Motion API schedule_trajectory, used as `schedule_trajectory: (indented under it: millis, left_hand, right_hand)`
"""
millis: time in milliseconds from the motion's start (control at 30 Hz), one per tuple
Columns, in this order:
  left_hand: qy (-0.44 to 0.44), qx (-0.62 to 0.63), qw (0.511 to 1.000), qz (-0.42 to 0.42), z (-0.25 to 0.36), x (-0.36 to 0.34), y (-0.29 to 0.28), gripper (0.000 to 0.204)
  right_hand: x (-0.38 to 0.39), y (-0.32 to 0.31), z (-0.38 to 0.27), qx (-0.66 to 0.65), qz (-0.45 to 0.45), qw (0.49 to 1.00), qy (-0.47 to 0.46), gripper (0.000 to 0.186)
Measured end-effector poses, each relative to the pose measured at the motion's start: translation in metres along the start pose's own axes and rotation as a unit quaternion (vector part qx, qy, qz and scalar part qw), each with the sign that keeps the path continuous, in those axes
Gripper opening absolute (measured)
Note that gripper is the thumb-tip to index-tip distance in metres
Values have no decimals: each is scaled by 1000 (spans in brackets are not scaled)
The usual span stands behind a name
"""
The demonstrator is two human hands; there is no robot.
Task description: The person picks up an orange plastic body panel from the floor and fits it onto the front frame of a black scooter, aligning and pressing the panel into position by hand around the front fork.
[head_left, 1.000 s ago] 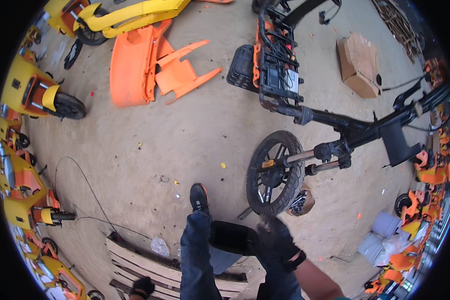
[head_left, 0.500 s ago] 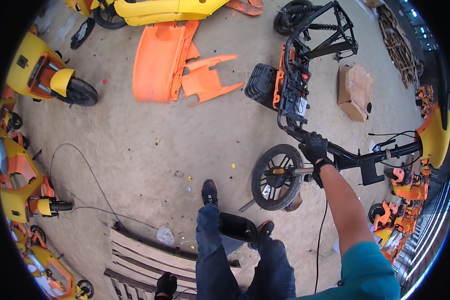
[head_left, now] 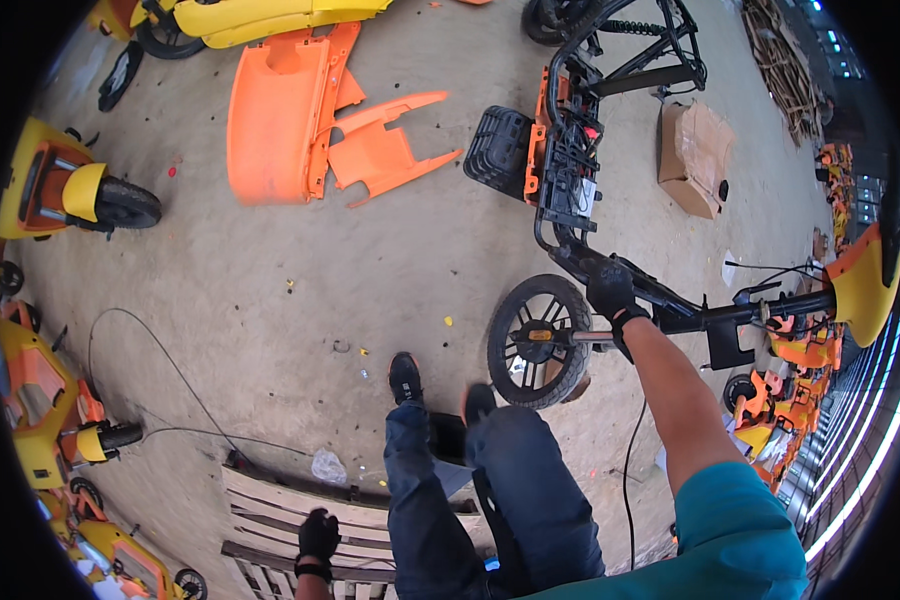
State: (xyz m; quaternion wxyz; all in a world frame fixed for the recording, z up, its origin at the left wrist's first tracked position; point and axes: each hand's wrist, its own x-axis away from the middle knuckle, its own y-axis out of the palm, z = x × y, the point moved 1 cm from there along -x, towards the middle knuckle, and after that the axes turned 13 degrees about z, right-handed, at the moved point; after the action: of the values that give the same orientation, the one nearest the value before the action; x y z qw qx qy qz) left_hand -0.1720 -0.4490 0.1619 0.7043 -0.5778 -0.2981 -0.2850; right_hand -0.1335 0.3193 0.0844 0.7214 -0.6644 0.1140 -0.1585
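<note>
My right hand (head_left: 610,285), in a black glove, grips the black frame tube (head_left: 660,305) of a stripped scooter above its front wheel (head_left: 537,340). The yellow and orange front panel (head_left: 860,285) sits at that frame's right end. My left hand (head_left: 318,535), also gloved, hangs low over a wooden slatted pallet (head_left: 270,510) with its fingers curled; whether they hold anything is hidden. A dark rectangular item (head_left: 444,440) lies between my legs.
Orange body panels (head_left: 280,120) lie on the concrete floor (head_left: 370,260). Yellow scooters (head_left: 45,410) line the left, with more at the right. A cardboard box (head_left: 690,160) stands behind the frame. Cables (head_left: 170,360) trail near the pallet. Bundled brown material (head_left: 775,70) lies far right.
My right hand has risen from near the front wheel and taken hold of the frame. My left hand has moved up and right over the pallet, and my right leg has stepped forward.
</note>
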Motion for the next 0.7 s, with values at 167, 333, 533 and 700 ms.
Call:
schedule_trajectory:
  millis: [167, 333, 533, 700]
  left_hand:
    - [123, 24, 990, 71, 106, -92, -52, 31]
    - [126, 36, 990, 50, 206, -166, -70, 30]
    - [121, 29, 992, -29, 311, -215, -67, 34]
    - [225, 7, 974, 4, 381, -256, -95, 31]
  right_hand:
    - [3, 4, 1, -5, 19, 1000, -6, 15]
    - [-3, -18, -16, -3, -22, 1000, 1, 14]
    - [-15, -35, -16, -30, -92, 995, 4, 36]
    - [-27, -42, -15, -111, -100, 988, 48, 28]
